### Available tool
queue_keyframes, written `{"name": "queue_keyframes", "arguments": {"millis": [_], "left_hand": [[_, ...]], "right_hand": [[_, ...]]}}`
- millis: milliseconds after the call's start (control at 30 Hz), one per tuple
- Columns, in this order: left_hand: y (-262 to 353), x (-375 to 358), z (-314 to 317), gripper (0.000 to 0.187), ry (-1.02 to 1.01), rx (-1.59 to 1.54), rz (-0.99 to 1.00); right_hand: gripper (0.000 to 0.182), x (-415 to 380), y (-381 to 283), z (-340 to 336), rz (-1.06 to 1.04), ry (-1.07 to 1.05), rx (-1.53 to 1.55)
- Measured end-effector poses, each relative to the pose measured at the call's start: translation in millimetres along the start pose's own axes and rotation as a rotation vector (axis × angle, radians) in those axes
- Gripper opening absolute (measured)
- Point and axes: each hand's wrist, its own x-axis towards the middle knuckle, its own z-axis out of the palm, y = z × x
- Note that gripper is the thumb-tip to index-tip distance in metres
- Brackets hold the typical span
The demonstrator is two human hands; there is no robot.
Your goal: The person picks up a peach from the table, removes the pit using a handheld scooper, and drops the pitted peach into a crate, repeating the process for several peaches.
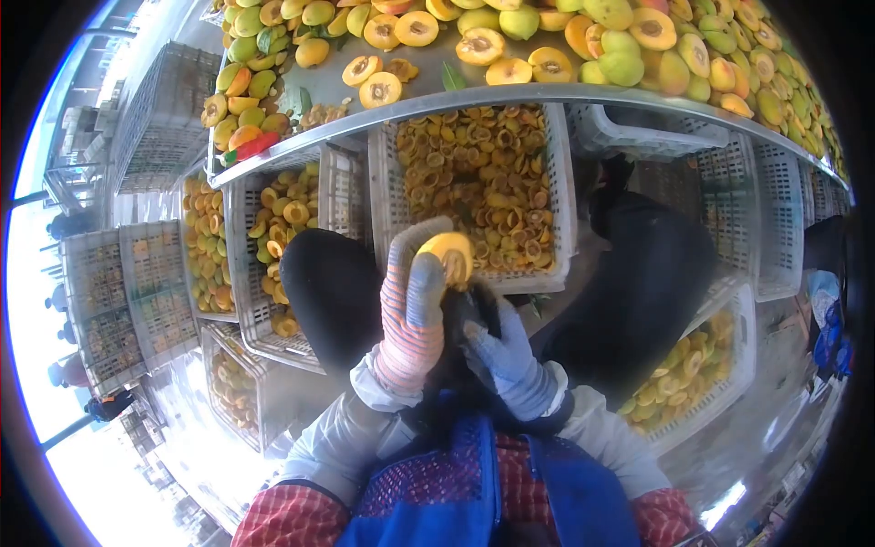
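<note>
My left hand, in a striped glove, holds a halved yellow fruit with its cut face showing. Close to its right is my right hand, in a blue-grey glove, fingers curled round something dark that I cannot make out. Both hands are over my lap, just in front of a white crate of hollowed fruit halves. Beyond the crate, whole and halved fruits lie on a metal table.
Crates of fruit stand left and lower right. Stacked crates rise at the far left, and empty ones stand right. The table's metal edge curves across in front. A red object lies at its left corner.
</note>
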Motion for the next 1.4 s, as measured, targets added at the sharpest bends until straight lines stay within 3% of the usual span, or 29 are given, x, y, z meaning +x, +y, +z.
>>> {"name": "queue_keyframes", "arguments": {"millis": [33,67,100,133,267,300,367,500,633,733,933,1033,1133,1233,1300,1400], "left_hand": [[0.8,1.2,-1.9,0.039,-0.091,0.023,0.056],[-1.1,1.5,-4.4,0.040,-0.153,0.196,0.316],[1.1,0.9,-7.7,0.041,-0.165,0.158,0.268],[4.7,0.2,-11.4,0.043,-0.177,0.118,0.220],[40.6,4.6,-15.3,0.044,-0.215,-0.006,-0.386],[39.3,3.5,-16.4,0.045,-0.202,-0.027,-0.433],[31.7,4.3,-19.5,0.047,-0.177,-0.068,-0.522],[18.3,-2.7,-7.5,0.052,-0.009,-0.124,-0.324],[15.4,-6.3,2.2,0.052,0.019,-0.031,-0.229],[16.7,-8.2,6.4,0.050,0.060,0.007,-0.175],[6.0,-9.3,7.2,0.046,0.069,0.056,-0.104],[-3.1,-10.3,9.0,0.046,0.058,0.055,-0.069],[-1.5,-3.5,4.4,0.048,-0.076,0.027,-0.168],[19.0,14.7,-9.8,0.053,-0.306,-0.132,-0.470],[17.3,20.3,-10.8,0.054,-0.336,-0.019,-0.411],[11.3,18.7,-11.0,0.049,-0.337,0.053,-0.295]], "right_hand": [[0.043,2.4,-0.4,1.3,0.056,0.053,0.243],[0.041,7.8,-6.9,0.3,0.038,0.024,0.207],[0.039,15.1,-19.4,-1.7,0.021,-0.003,0.172],[0.037,20.5,-31.2,-2.6,0.003,-0.027,0.136],[0.029,27.4,-35.0,-7.2,-0.168,-0.095,-0.308],[0.030,26.8,-31.8,-8.6,-0.103,-0.058,-0.301],[0.029,19.6,-42.1,-6.1,-0.179,-0.030,-0.627],[0.029,3.1,-34.9,-10.9,-0.304,-0.173,-0.928],[0.036,-0.8,-24.1,-7.8,-0.305,-0.145,-0.939],[0.039,-0.4,-16.9,-9.7,-0.385,-0.120,-0.897],[0.043,0.7,-10.0,-17.1,-0.353,-0.193,-0.873],[0.045,-5.6,15.8,-21.5,-0.373,-0.122,-0.635],[0.044,-10.8,13.8,-27.9,-0.054,-0.122,-0.396],[0.044,-5.6,15.2,-36.0,-0.057,-0.188,-0.439],[0.040,-6.0,19.3,-30.5,-0.020,-0.162,-0.196],[0.038,-5.5,-7.7,-24.9,0.334,-0.305,0.178]]}}
